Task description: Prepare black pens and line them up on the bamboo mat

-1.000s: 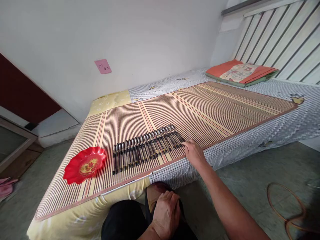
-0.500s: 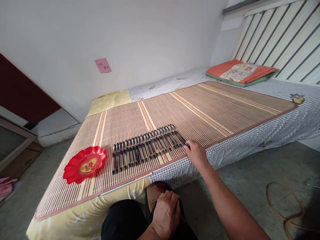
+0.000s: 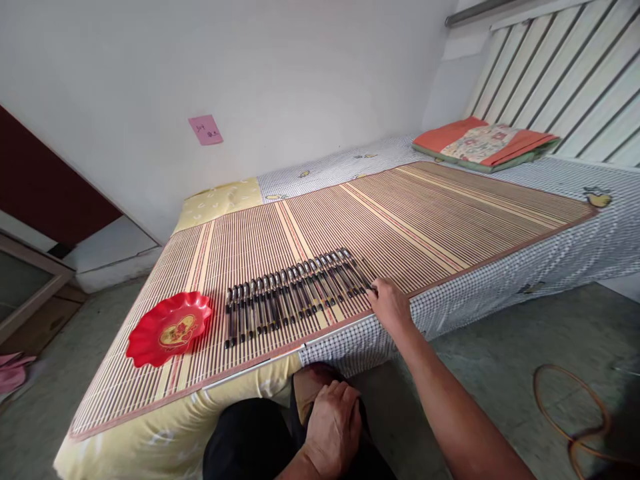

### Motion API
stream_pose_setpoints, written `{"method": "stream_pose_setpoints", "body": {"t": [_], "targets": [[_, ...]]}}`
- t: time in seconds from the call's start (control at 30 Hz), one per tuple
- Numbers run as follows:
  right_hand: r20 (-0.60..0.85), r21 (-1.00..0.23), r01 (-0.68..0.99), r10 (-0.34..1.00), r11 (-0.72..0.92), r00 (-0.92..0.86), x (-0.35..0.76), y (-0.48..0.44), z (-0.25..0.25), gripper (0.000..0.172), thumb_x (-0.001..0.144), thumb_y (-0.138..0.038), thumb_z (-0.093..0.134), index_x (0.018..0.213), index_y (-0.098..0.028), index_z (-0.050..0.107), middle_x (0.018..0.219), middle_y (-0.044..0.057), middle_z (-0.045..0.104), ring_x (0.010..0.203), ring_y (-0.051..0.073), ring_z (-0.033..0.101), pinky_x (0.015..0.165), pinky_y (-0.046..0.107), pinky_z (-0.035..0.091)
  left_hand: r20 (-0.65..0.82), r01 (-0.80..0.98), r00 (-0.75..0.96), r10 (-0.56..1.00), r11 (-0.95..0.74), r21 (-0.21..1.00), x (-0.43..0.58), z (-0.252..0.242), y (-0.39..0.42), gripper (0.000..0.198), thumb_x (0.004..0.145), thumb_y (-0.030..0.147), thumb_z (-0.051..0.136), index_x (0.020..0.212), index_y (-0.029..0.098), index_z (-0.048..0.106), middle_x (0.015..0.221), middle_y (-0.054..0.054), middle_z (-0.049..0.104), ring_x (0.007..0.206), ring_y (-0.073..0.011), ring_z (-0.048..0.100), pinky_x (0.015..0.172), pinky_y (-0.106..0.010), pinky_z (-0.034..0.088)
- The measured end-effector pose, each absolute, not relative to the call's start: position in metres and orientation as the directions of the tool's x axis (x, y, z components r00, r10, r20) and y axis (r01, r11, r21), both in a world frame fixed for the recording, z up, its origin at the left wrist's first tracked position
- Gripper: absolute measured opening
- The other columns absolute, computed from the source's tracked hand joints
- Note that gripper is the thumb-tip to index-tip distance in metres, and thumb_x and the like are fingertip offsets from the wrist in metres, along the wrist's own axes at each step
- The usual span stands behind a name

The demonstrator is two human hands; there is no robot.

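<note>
A row of clear-barrelled pens [image 3: 285, 297] with black caps and ends lies side by side on the slatted mat. At the row's right end, my right hand [image 3: 393, 305] is closed in a pinch on the near end of a pen [image 3: 367, 272], mostly hidden by the fingers and the neighbouring pens. My left hand [image 3: 333, 420] rests on my leg, its fingers lying over it with nothing held. Left of the row sits a red scalloped plate [image 3: 143, 337] with a gold heart design.
The slatted mat [image 3: 425, 227] covers much of a bed with checked and yellow cloth. Folded orange and floral bedding [image 3: 485, 143] lies at the far right by a white slatted headboard [image 3: 560, 73]. A pink note [image 3: 205, 130] is on the wall. A looped cord [image 3: 537, 393] lies on the floor.
My right hand has shifted very slightly left, and a thin dark pen end now shows beyond its fingertips. The left hand, the plate and the other pens have not moved.
</note>
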State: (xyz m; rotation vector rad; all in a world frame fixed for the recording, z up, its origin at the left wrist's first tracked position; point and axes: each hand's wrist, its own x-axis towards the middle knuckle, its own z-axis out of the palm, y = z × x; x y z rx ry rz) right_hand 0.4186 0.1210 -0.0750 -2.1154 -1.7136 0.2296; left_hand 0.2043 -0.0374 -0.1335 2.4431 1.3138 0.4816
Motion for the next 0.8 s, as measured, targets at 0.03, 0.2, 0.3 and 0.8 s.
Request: {"method": "stream_pose_setpoints", "body": {"t": [0.03,0.2,0.3,0.8], "targets": [[0.121,-0.409,0.897,0.964,-0.168,0.236,0.4184,0.1213,-0.0748,0.007,0.100,-0.022,0.061,0.097,-0.016,0.064,0.103,0.013,0.068,0.088,0.023,0.066,0.066,0.030,0.039,0.144,0.732,0.520,0.842,-0.526,0.432,0.2044,-0.1332,-0.0373,0.020,0.092,0.006,0.051,0.095,0.020,0.065,0.089,-0.005,0.070,0.084,-0.0238,0.065,0.078,-0.038,0.050],[0.103,-0.423,0.888,0.964,-0.179,0.244,0.4196,0.1218,-0.0741,0.008,0.100,-0.021,0.060,0.099,-0.016,0.066,0.105,0.013,0.070,0.090,0.023,0.068,0.067,0.030,0.039,0.157,0.733,0.523,0.838,-0.536,0.419,0.2051,-0.1334,-0.0376,0.020,0.092,0.005,0.051,0.094,0.020,0.064,0.088,-0.004,0.070,0.083,-0.0234,0.065,0.078,-0.037,0.050],[0.094,-0.439,0.882,0.967,-0.174,0.238,0.4224,0.1231,-0.0744,0.007,0.098,-0.021,0.063,0.098,-0.016,0.068,0.104,0.012,0.072,0.092,0.023,0.068,0.069,0.030,0.040,0.155,0.737,0.519,0.840,-0.532,0.417,0.2048,-0.1338,-0.0379,0.019,0.091,0.005,0.052,0.094,0.020,0.064,0.088,-0.004,0.070,0.082,-0.0236,0.065,0.077,-0.037,0.050],[0.059,-0.453,0.874,0.972,-0.175,0.225,0.4269,0.1299,-0.0681,0.015,0.096,-0.020,0.063,0.082,-0.018,0.069,0.086,0.008,0.072,0.081,0.021,0.065,0.064,0.030,0.032,0.153,0.737,0.517,0.842,-0.529,0.420,0.2045,-0.1364,-0.0378,0.019,0.090,0.005,0.053,0.094,0.021,0.064,0.088,-0.004,0.069,0.084,-0.0237,0.065,0.078,-0.037,0.049]]}}
